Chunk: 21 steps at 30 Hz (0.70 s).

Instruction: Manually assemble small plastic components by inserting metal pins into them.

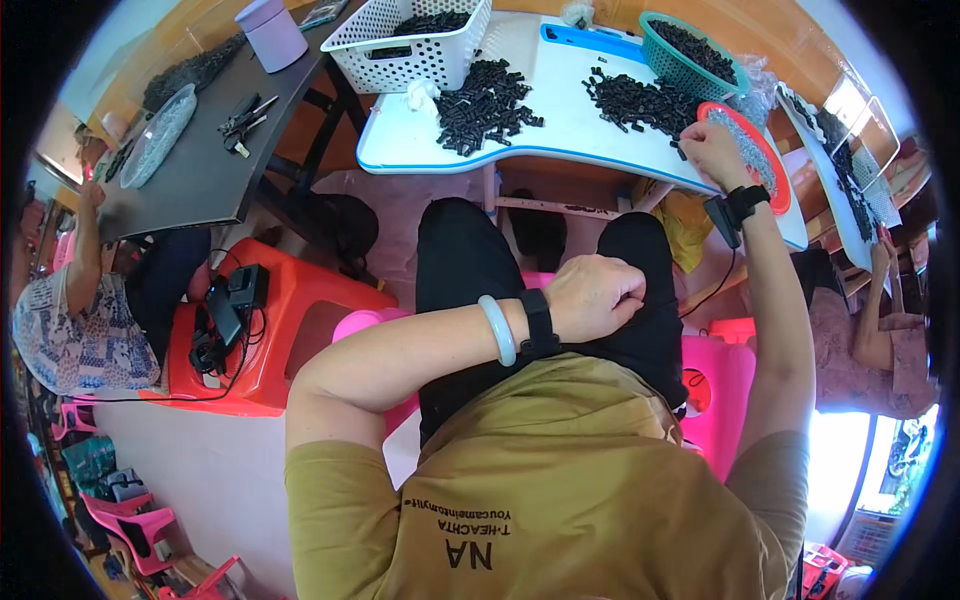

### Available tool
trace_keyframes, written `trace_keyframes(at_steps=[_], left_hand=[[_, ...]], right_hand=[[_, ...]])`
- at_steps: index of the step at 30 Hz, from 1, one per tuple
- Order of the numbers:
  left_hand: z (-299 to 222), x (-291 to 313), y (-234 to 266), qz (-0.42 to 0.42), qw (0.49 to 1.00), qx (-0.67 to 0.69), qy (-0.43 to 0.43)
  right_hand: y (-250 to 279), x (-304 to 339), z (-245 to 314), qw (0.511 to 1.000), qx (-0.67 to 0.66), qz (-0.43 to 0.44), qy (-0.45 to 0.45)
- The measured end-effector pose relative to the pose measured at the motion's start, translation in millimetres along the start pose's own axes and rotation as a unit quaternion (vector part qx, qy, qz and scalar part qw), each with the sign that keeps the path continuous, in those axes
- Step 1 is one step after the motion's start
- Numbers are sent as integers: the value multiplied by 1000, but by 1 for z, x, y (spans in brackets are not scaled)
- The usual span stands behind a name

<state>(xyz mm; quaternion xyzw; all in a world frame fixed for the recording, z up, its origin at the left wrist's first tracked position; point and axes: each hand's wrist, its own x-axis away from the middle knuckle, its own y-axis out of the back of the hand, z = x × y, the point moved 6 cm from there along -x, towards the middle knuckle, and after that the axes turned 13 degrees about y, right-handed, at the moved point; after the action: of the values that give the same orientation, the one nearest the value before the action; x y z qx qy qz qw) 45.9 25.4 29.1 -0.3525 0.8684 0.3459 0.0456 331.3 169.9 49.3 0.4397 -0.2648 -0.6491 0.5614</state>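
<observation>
My left hand is curled closed above my lap, with a pale bangle and a black strap at its wrist. Its fingers turn away from view, so anything inside them is hidden. Farther out to the right, my right hand is closed beside the red-rimmed tray, which holds small clear or silvery pieces. Whatever its fingertips pinch is too small to make out. Just left of that hand lies a pile of short black cylindrical pieces. Another black pile spreads farther left on the white table.
A white perforated basket and a green basket, both with black pieces, stand at the table's back. A blue strip lies between them. Other people sit at a dark table on the left and a white one on the right. A red stool carries cabled devices.
</observation>
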Motion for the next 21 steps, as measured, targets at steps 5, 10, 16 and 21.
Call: trace_keyframes(at_steps=[5, 10, 16, 21], left_hand=[[-1, 0, 2, -20, 1000, 7, -4], [4, -1, 1, -3, 1000, 7, 7], [0, -4, 10, -20, 1000, 7, 3], [2, -9, 21, -33, 997, 61, 31]], right_hand=[[-9, 6, 25, 996, 67, -46, 43], [-21, 4, 31, 994, 87, -13, 60], [-25, 7, 40, 987, 110, -41, 107], [-27, 8, 42, 983, 107, -53, 140]])
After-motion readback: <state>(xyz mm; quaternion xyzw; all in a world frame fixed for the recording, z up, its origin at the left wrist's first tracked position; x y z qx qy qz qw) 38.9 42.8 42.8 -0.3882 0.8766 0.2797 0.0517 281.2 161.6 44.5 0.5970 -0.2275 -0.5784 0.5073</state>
